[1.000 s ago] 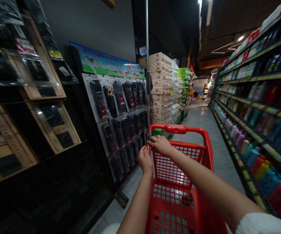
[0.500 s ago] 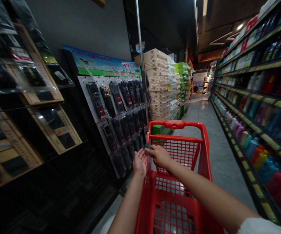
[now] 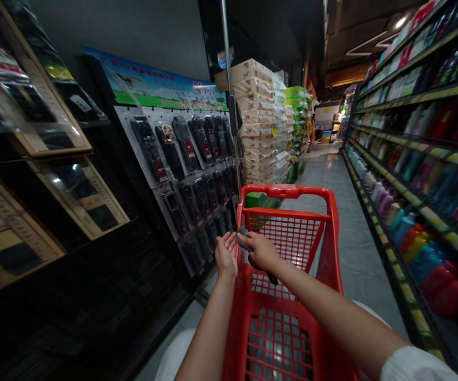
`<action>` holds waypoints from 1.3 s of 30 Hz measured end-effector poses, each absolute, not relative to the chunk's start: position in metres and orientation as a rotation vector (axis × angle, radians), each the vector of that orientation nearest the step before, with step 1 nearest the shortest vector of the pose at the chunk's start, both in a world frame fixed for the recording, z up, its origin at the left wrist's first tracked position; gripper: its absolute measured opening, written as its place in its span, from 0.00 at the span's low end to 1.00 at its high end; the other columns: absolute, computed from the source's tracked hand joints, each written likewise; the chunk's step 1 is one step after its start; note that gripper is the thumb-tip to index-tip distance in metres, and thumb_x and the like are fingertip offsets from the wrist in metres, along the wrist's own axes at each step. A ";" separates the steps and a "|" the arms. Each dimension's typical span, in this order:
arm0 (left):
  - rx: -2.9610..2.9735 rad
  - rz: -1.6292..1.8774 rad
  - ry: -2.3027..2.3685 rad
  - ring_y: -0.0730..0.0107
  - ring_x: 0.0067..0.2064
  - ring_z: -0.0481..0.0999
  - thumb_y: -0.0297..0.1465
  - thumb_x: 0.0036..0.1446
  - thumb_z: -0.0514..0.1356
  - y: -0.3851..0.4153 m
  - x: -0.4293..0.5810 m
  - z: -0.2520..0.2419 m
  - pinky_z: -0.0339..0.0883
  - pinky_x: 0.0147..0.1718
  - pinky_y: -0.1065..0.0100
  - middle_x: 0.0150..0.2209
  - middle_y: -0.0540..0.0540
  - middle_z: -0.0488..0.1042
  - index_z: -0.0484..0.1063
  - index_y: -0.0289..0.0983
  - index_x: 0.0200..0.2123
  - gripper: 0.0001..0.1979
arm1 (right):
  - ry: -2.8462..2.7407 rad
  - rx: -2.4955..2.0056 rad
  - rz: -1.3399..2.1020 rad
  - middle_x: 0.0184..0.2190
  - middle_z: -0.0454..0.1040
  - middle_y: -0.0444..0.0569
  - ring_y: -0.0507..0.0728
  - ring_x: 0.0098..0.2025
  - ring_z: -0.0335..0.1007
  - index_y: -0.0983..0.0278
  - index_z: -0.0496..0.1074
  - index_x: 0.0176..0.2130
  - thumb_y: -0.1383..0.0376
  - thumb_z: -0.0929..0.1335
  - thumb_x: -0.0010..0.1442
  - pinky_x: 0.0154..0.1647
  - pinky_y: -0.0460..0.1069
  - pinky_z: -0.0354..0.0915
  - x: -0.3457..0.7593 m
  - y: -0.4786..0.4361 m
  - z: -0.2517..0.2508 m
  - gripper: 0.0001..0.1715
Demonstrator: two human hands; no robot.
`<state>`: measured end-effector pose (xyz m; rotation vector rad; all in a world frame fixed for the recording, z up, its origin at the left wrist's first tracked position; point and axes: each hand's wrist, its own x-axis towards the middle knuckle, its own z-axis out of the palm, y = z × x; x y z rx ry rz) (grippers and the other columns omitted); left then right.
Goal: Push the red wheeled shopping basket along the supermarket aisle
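A red plastic shopping cart (image 3: 288, 301) with grid panels stands in front of me, its front bar away from me. My right hand (image 3: 261, 251) is over the cart's left side, fingers wrapped round a dark grey handled object (image 3: 244, 238); a black part of it hangs below the hand. Beside it, at the cart's left edge, my left hand (image 3: 226, 256) is palm up with its fingers apart, holding nothing. The tip of the grey object is close to the left fingertips; whether they touch I cannot tell.
Packaged belts hang on a display board (image 3: 189, 159) at the left, beside boxed goods (image 3: 81, 196). A thin metal pole (image 3: 227, 53) rises by the cart. Stacked cartons (image 3: 254, 121) stand ahead. Shelves of bottles (image 3: 415, 196) line the right side of the grey-floored aisle.
The belt display has shifted left and up in view, and the cart slightly up. More of the black part under my right hand shows. My left hand stays palm up.
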<state>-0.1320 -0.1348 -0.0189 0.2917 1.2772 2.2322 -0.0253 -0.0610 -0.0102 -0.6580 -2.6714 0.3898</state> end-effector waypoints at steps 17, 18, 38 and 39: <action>0.886 1.959 2.054 0.56 0.56 0.75 0.30 0.63 0.52 -0.106 -0.141 -0.021 0.64 0.60 0.57 0.53 0.36 0.77 0.78 0.32 0.49 0.18 | -1.457 -0.875 1.009 0.47 0.73 0.53 0.60 0.50 0.69 0.62 0.73 0.49 0.68 0.67 0.51 0.55 0.55 0.66 -0.099 -0.020 -0.052 0.24; 0.923 1.938 2.069 0.56 0.57 0.75 0.31 0.63 0.52 -0.108 -0.139 -0.023 0.64 0.59 0.57 0.54 0.36 0.77 0.77 0.33 0.51 0.19 | -1.414 -0.831 1.027 0.46 0.73 0.52 0.60 0.49 0.69 0.62 0.73 0.47 0.67 0.68 0.51 0.56 0.55 0.66 -0.107 -0.020 -0.050 0.22; 0.971 1.932 2.062 0.58 0.58 0.75 0.32 0.64 0.54 -0.117 -0.135 -0.022 0.64 0.60 0.58 0.56 0.35 0.75 0.75 0.31 0.54 0.20 | -1.278 -0.436 1.283 0.59 0.72 0.44 0.57 0.62 0.65 0.58 0.76 0.54 0.74 0.63 0.45 0.67 0.53 0.57 -0.139 -0.027 -0.098 0.38; 0.963 1.955 2.035 0.58 0.58 0.75 0.32 0.64 0.53 -0.116 -0.136 -0.023 0.64 0.60 0.58 0.56 0.34 0.75 0.75 0.30 0.54 0.20 | -1.315 -0.397 1.280 0.60 0.70 0.44 0.57 0.64 0.63 0.57 0.75 0.56 0.74 0.63 0.45 0.68 0.53 0.56 -0.139 -0.024 -0.097 0.40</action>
